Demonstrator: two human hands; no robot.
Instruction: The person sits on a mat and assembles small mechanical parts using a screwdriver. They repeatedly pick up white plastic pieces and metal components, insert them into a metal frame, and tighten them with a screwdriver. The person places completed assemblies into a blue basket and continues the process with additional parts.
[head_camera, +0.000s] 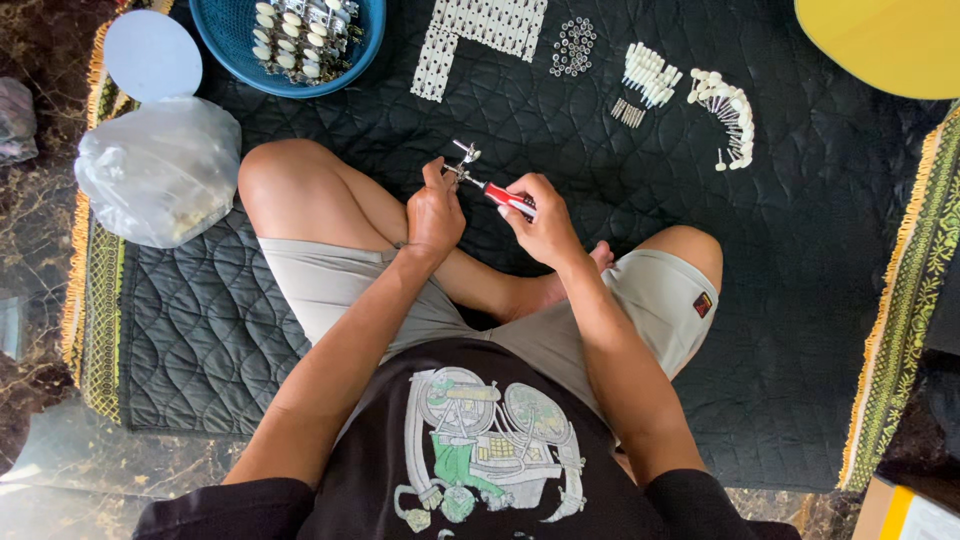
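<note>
I sit cross-legged on a dark quilted mat. My left hand pinches a small silver metal part with a white knob, held up in front of my knees. My right hand grips a red-handled screwdriver; its tip points left and meets the metal part. Both hands are close together above my crossed legs.
A blue basket of assembled metal parts stands at the top left, beside a pale round lid and a clear plastic bag. White strips, small screws and white knobs lie ahead. A yellow object is top right.
</note>
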